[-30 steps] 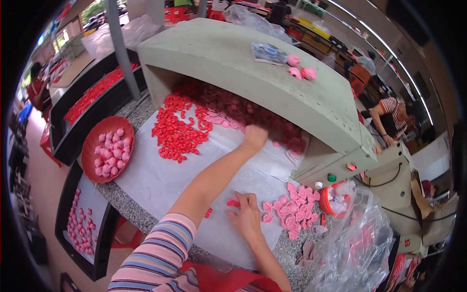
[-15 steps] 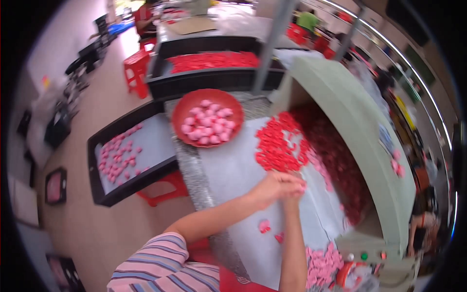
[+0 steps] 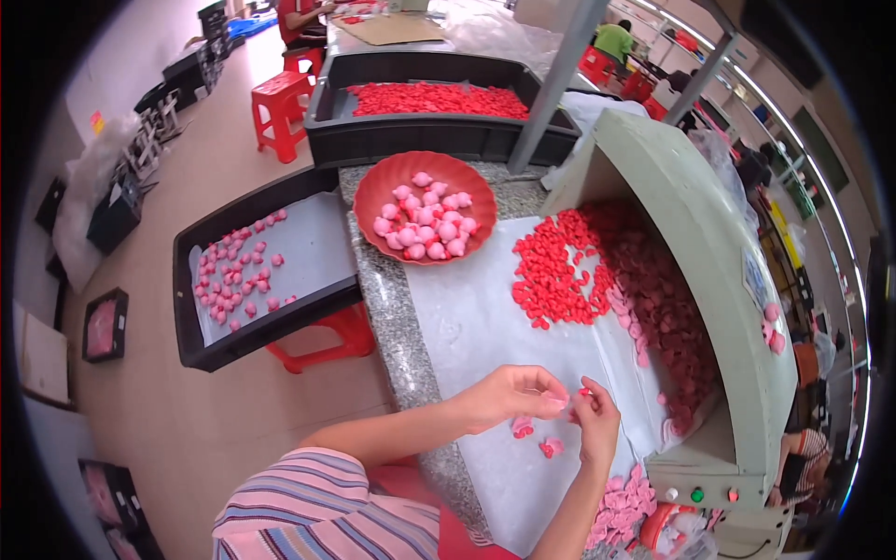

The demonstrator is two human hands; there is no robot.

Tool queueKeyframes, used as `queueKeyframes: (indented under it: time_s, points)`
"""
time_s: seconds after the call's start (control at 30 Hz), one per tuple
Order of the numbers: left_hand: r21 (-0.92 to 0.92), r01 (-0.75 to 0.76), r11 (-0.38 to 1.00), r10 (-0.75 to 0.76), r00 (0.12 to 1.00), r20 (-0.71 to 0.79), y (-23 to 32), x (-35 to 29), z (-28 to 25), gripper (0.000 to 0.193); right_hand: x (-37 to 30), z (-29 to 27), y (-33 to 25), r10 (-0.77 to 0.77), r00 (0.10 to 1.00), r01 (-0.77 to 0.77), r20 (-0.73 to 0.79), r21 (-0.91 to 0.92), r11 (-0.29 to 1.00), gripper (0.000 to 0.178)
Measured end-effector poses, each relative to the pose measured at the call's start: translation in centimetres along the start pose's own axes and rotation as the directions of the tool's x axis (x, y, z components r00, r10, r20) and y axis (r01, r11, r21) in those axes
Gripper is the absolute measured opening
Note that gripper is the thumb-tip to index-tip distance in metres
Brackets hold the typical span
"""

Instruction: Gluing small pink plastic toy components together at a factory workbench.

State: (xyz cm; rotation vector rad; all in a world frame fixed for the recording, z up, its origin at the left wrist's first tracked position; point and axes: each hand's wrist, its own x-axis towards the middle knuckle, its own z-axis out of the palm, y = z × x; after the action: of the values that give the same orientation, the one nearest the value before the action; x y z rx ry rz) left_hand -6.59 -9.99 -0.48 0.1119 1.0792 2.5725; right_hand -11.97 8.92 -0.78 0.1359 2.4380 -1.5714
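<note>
Over the white sheet [image 3: 448,322] on the table, my two hands face each other, slightly apart. My right hand [image 3: 597,425] pinches a small red piece [image 3: 584,392] between thumb and fingertips. The fingers of my left hand [image 3: 515,394] are closed in a pinch, with a bit of pink at the tips; its shape is too small to make out. Below them lie two loose pink-and-red pieces, one a pink piece [image 3: 523,427] by my left hand. A spread heap of small red pieces [image 3: 558,280] lies beyond my hands, with flat pink pieces [image 3: 623,509] near my right forearm.
A red bowl [image 3: 366,179] of round pink pieces stands at the table's far left corner. One black tray [image 3: 201,341] sits left, another black tray [image 3: 401,140] behind. The pale green curved machine housing [image 3: 691,196] borders the right side. A metal post [image 3: 560,84] rises at the back.
My hands were together and have come apart, moving nearer to me. A small red piece now shows in my right fingertips. The whole view has shifted slightly.
</note>
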Motion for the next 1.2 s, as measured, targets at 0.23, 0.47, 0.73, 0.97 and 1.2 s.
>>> queueKeyframes:
  time_s: [0.23, 0.47, 0.73, 0.97, 1.2]
  points:
    - [0.210, -0.069, 0.975, 0.048, 0.994, 0.103, 0.6, -1.2, 3.7, 0.030, -9.9, -2.5, -1.6, -0.130, 0.983, 0.175, -0.127, 0.466, 0.867, 0.037]
    - [0.367, -0.179, 0.913, 0.088, 0.964, 0.251, -0.3, -1.3, 6.1, 0.023, -13.0, -2.4, -3.3, -0.357, 0.892, 0.432, -0.277, 0.291, 0.854, 0.040]
    - [0.380, -0.244, 0.892, 0.141, 0.950, 0.280, -0.6, -1.6, 6.4, 0.024, -14.1, -2.3, -3.4, -0.492, 0.815, 0.525, -0.305, 0.032, 0.850, 0.035]
    - [0.131, 0.072, 0.989, -0.095, 0.980, 0.172, -1.6, -1.2, 5.9, 0.024, -14.4, -1.9, -3.3, -0.450, 0.821, 0.470, -0.350, -0.032, 0.882, 0.033]
    - [0.096, 0.133, 0.986, -0.141, 0.987, 0.077, -2.4, -1.3, 6.1, 0.020, -14.2, -2.2, -4.2, -0.376, 0.875, 0.378, -0.306, -0.053, 0.924, 0.029]
